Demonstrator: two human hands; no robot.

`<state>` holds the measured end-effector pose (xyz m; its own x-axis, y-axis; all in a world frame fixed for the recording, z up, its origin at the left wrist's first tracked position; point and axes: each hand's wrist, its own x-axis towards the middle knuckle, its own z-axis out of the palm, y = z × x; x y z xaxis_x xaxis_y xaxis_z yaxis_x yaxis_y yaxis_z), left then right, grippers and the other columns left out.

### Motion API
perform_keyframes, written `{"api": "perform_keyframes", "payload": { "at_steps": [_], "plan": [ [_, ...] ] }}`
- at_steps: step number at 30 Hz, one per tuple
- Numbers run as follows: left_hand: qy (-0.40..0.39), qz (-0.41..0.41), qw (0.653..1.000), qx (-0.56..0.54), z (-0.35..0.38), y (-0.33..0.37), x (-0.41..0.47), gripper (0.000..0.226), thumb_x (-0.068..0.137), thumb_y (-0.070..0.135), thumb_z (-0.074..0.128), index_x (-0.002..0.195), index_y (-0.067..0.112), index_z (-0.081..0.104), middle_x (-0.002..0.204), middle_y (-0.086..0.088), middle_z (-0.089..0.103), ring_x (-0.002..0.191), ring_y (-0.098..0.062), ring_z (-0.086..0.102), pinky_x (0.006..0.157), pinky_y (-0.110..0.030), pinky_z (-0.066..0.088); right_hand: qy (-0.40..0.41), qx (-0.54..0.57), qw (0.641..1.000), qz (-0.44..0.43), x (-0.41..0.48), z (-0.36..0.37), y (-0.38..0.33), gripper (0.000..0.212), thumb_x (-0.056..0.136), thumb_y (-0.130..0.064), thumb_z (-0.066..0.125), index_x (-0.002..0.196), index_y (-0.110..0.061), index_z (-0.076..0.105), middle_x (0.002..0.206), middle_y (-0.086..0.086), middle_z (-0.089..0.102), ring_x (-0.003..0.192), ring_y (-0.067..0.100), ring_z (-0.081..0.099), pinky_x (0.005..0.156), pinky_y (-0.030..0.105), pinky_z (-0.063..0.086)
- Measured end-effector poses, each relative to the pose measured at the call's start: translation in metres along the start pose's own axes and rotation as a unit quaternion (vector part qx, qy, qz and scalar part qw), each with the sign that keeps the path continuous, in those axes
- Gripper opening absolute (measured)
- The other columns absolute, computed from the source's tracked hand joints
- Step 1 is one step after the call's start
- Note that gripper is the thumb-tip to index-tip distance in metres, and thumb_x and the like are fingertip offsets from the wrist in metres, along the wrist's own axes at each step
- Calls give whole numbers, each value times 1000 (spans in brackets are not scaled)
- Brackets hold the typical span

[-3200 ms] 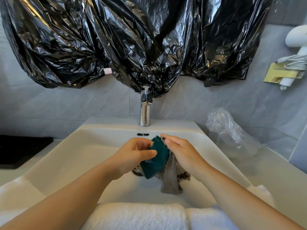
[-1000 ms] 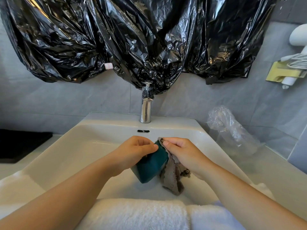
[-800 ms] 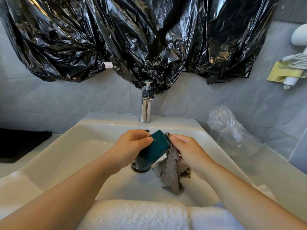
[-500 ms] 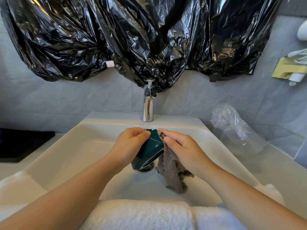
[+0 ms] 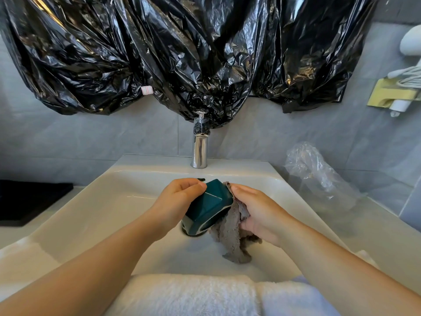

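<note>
Gripped in your left hand (image 5: 176, 202), fingers curled round it, a teal cup (image 5: 208, 207) tilts over the middle of the sink (image 5: 95, 201), above the drain. Your right hand (image 5: 262, 215) pinches a grey cloth (image 5: 229, 238) against the cup's rim; the cloth hangs into the basin.

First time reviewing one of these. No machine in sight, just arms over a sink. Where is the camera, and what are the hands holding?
There is no robot: a person works bare-handed, filmed by one wide-angle camera on their head. The left hand grips a dark green cup, tilted, over the white sink. The right hand holds a grey cloth against the cup's upper end. A chrome tap stands behind, a white towel lies on the near rim, black plastic bags hang above, and a clear plastic bag lies to the right.
</note>
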<state>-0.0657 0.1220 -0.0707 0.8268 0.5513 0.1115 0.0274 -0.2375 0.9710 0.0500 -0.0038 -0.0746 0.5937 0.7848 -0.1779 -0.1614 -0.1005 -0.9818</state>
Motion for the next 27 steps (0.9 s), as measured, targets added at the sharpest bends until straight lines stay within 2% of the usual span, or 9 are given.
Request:
{"api": "perform_keyframes", "payload": {
  "at_steps": [3, 5, 8, 10, 12, 16, 21, 25, 27],
  "plan": [
    [-27, -22, 999, 29, 3, 0, 1, 28, 97, 30, 52, 84, 14, 70, 78, -7, 71, 69, -18, 64, 66, -27, 48, 22, -48, 998, -20, 0, 0, 3, 33, 104, -30, 41, 127, -19, 61, 119, 3, 69, 121, 23, 57, 113, 50, 32],
    [-58, -34, 996, 62, 3, -4, 1, 30, 97, 33, 53, 89, 11, 71, 84, -12, 73, 71, -20, 65, 67, -29, 49, 15, -119, 991, -58, 0, 0, 8, 31, 103, -29, 43, 125, -23, 64, 116, -3, 68, 119, 20, 57, 112, 44, 36],
    [-74, -34, 994, 71, 0, -11, 2, 25, 98, 24, 51, 96, 8, 70, 94, -16, 73, 83, -25, 66, 78, -35, 50, 38, -264, 950, -164, -3, 2, 7, 31, 102, -21, 45, 127, -25, 64, 118, -14, 65, 115, 8, 57, 100, 21, 43],
    [-89, -31, 993, 73, -2, -11, 3, 18, 99, 16, 51, 100, 9, 67, 96, -12, 73, 86, -22, 66, 77, -30, 51, 73, -315, 926, -196, -3, 1, 6, 34, 102, -21, 45, 133, -24, 59, 129, -13, 60, 121, 7, 52, 102, 20, 41],
    [-116, -29, 990, 72, 0, -10, 4, 17, 98, 13, 52, 109, 10, 64, 103, -10, 72, 93, -24, 67, 80, -30, 52, 104, -326, 918, -199, -1, -2, 6, 39, 102, -24, 46, 140, -23, 51, 141, -7, 54, 130, 11, 48, 107, 26, 39],
    [-121, -23, 990, 73, 0, -9, 3, 18, 97, 13, 53, 111, 10, 63, 103, -11, 72, 94, -25, 67, 79, -30, 53, 103, -310, 922, -207, -5, -3, 7, 24, 100, -27, 50, 124, -23, 50, 130, -3, 62, 112, 7, 57, 78, 7, 42],
    [-114, 10, 990, 88, -1, -11, 3, 12, 95, 12, 56, 99, 14, 67, 92, -5, 74, 83, -17, 68, 71, -23, 53, 84, -367, 885, -273, -6, 7, 9, 17, 98, -25, 54, 115, -27, 57, 116, -9, 66, 108, 7, 59, 89, 20, 52],
    [-122, 18, 987, 99, 0, -12, 2, 12, 94, 11, 58, 97, 8, 70, 95, -13, 74, 84, -21, 69, 78, -30, 56, 86, -356, 893, -261, -3, 6, 7, 14, 97, -26, 55, 112, -27, 58, 113, -9, 66, 106, 6, 60, 80, 12, 48],
    [-117, 19, 987, 113, 1, -12, 2, 14, 93, 14, 60, 98, 7, 71, 96, -13, 74, 88, -25, 70, 83, -34, 57, 92, -352, 898, -248, 0, 3, 8, 15, 97, -29, 56, 111, -27, 58, 115, -9, 67, 107, 7, 60, 81, 14, 47]
  ]
}}
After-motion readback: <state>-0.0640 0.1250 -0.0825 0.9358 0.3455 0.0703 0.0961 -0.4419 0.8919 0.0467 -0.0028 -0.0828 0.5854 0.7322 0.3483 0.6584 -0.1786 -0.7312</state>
